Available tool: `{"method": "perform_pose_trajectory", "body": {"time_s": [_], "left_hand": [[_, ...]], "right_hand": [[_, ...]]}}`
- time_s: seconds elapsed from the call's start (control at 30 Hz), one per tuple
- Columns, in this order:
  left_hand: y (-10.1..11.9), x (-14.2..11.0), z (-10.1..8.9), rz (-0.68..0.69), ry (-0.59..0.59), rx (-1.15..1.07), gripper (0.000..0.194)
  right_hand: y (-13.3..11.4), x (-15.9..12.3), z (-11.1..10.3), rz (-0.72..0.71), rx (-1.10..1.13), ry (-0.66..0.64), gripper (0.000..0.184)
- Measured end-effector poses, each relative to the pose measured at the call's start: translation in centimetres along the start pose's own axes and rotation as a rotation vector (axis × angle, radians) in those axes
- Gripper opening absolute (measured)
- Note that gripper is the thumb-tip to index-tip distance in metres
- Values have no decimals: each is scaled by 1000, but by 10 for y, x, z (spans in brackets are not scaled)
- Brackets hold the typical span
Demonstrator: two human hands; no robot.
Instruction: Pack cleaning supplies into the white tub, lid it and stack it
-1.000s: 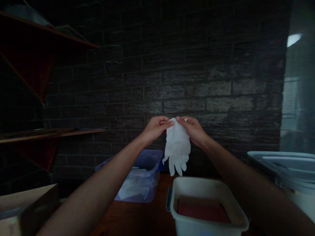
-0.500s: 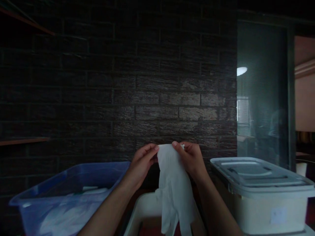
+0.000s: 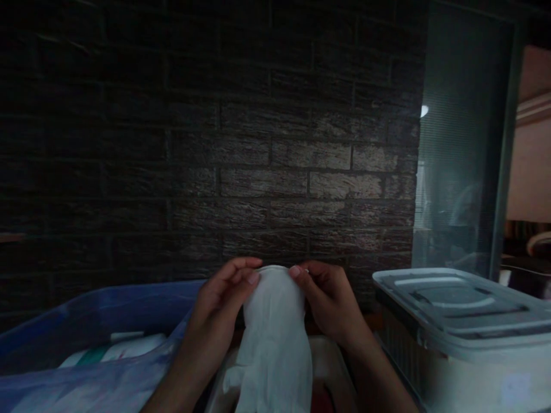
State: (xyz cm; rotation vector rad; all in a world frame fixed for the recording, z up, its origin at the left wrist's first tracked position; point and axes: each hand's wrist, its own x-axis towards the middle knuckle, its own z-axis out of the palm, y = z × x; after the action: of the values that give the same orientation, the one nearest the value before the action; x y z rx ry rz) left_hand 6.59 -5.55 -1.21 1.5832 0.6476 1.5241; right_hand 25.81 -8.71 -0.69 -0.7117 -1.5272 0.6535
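A white glove (image 3: 275, 344) hangs cuff-up in front of me, its fingers dropping out of view at the bottom edge. My left hand (image 3: 224, 304) pinches the left side of the cuff, fingers closed. My right hand (image 3: 327, 298) pinches the right side of the cuff, fingers closed. The cuff is held open and rounded between the two hands. Under the glove a white tub (image 3: 331, 355) shows in part.
A blue plastic bin (image 3: 86, 321) with white packets stands at the lower left. A lidded white storage box (image 3: 456, 321) stands at the right. A dark brick wall (image 3: 258, 143) is straight ahead, with a glass panel (image 3: 465, 172) to its right.
The view has risen and swung right, losing the shelves. The hands and glove sit lower in the picture, and the cuff is now stretched open where it was pinched flat.
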Motion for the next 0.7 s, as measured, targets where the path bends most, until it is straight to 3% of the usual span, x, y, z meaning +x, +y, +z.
{"method": "perform_pose_trajectory", "body": {"time_s": [0.13,0.27,0.43,0.57,0.7], "left_hand": [[0,-3,-4,-59,-108,108,37],[10,-1,-8,-14,7,311,37],[6,6,-18,165,141,632,35],[4,7,-22,132,50,541,37],[6,4,-24,79,-25,422,30]], "right_hand": [[2,-3,2,60,-100,-17,47],[-1,-6,0,40,-256,32,52],[-2,-4,-1,-13,-347,69,55],[-4,-4,-1,-11,-295,35,54],[-9,-6,1,59,-106,-144,39]]}}
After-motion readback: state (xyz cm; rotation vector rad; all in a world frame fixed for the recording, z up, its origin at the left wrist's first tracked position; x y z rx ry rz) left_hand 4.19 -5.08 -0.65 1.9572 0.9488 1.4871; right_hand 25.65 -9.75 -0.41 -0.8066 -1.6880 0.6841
